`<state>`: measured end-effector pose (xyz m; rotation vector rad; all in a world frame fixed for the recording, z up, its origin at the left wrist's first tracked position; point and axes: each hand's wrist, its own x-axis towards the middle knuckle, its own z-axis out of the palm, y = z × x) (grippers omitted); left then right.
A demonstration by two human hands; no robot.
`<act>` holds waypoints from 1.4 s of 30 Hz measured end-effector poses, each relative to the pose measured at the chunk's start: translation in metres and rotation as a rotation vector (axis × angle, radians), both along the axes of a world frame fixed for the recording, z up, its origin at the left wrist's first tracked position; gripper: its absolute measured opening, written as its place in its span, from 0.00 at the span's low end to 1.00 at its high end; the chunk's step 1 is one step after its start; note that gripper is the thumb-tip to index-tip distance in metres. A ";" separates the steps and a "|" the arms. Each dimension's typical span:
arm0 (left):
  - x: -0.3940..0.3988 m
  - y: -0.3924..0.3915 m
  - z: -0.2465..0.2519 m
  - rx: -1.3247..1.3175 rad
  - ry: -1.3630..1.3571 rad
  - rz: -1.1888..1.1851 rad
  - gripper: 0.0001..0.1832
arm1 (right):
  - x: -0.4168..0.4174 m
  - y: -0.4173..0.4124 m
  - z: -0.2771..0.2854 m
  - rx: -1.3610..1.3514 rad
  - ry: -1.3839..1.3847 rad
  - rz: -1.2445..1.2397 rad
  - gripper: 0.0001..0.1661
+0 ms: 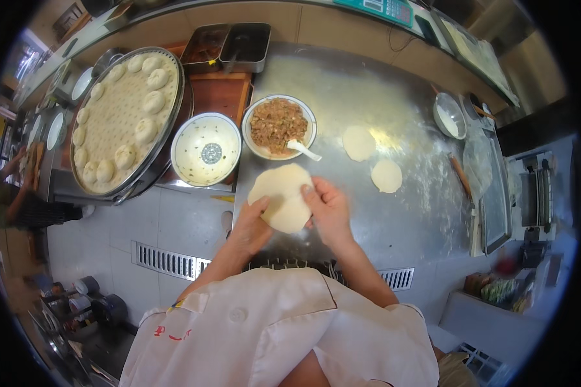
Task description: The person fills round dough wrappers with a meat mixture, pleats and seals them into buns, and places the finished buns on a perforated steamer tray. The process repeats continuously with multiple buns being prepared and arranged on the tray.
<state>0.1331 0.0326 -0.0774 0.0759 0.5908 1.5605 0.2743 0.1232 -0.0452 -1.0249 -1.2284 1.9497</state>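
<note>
A flat round dough wrapper (286,205) is held up between my two hands, above the front edge of the steel worktop. My left hand (252,223) pinches its left side, thumb on top. On its right side my right hand (328,205) grips the edge with thumb and fingers. Just beyond the wrapper stands a bowl of minced filling (279,121) with a white spoon (304,150) in it. Two more dough rounds, one (359,143) farther off and one (387,176) nearer, lie flat on the worktop to the right.
At left, a large round steamer tray (111,116) carries a ring of filled buns. A patterned bowl (206,162) stands beside the filling. Metal containers (246,43) are behind. A rolling pin (460,176) and metal bowl (449,116) lie right. Another person (22,200) stands far left.
</note>
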 end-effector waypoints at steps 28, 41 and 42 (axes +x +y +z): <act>-0.026 0.021 -0.103 -0.276 -0.369 0.286 0.24 | -0.028 0.161 -0.038 1.722 -0.991 0.569 0.23; -0.031 0.047 -0.105 -0.314 -0.308 0.365 0.24 | -0.033 0.139 -0.088 1.640 -0.865 0.622 0.21; -0.032 0.048 -0.105 -0.314 -0.306 0.358 0.24 | -0.032 0.138 -0.090 1.629 -0.862 0.627 0.21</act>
